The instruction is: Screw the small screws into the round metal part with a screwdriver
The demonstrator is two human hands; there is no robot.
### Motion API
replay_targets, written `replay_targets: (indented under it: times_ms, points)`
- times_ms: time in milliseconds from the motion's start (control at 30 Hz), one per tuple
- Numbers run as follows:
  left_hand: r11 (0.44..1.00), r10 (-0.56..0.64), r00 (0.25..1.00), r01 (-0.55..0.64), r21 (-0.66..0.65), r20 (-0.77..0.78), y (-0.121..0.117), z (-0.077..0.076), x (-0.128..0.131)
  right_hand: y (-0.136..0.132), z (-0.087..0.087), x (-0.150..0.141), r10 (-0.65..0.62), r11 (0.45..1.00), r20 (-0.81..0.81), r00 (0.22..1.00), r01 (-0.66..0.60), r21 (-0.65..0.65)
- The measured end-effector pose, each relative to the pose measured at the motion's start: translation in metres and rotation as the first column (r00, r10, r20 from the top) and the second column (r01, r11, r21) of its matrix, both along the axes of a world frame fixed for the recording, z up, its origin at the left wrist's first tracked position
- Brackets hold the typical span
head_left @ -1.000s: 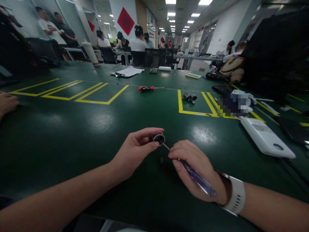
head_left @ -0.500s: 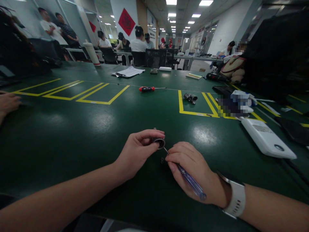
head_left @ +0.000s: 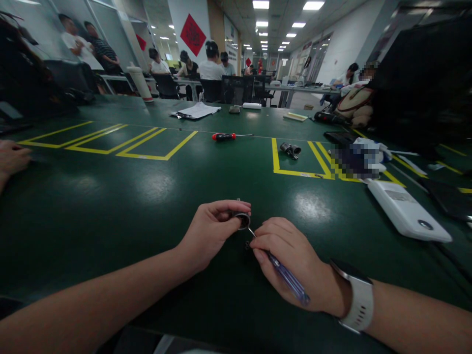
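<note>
My left hand (head_left: 211,231) pinches a small round metal fitting (head_left: 244,222), its open ring facing me and partly covered by the thumb and fingers. In my right hand (head_left: 289,260) is a screwdriver (head_left: 289,282) with a clear bluish handle, its thin shaft pointing up and left. The tip meets the fitting's rim; whether it touches cannot be made out. Just below the fitting, small metal pieces (head_left: 247,245) lie on the green table (head_left: 110,236), close to my right fingertips.
A red-and-black screwdriver (head_left: 224,136) lies farther back. Metal fittings (head_left: 290,149) sit inside a yellow-taped box at right. A white device (head_left: 407,211) is at far right, papers (head_left: 197,110) at the back. Another person's hand (head_left: 14,157) rests at the left edge.
The screwdriver and my right hand have shifted very slightly left, the handle end swinging a little. My left hand keeps its hold on the fitting, almost still.
</note>
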State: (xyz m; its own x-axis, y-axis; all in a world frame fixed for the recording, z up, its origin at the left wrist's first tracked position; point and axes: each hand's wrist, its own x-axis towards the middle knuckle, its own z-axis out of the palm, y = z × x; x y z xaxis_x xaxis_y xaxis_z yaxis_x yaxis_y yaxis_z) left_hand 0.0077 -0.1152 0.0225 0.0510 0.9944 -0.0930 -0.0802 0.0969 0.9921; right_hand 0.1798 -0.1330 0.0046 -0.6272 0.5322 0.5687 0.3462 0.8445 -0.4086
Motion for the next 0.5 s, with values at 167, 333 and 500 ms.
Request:
replay_targets:
  times_ms: [167, 333, 500]
  points:
    - [1.000, -0.004, 1.000, 0.004, -0.004, 0.009, 0.0007, -0.0015, -0.0003, -0.0008, -0.0007, 0.0006, -0.001, 1.000, -0.023, 1.000, 0.002, 0.010]
    - [1.000, 0.001, 1.000, -0.001, -0.030, 0.009, 0.0004, -0.0008, 0.0013, -0.0009, -0.0011, 0.0003, -0.008, 1.000, -0.016, 1.000, 0.008, 0.011]
    - [0.998, -0.010, 1.000, 0.011, -0.062, 0.005, -0.0013, 0.0021, 0.0032, -0.0001, -0.0025, -0.0010, -0.019, 1.000, -0.001, 1.000, 0.019, -0.005]
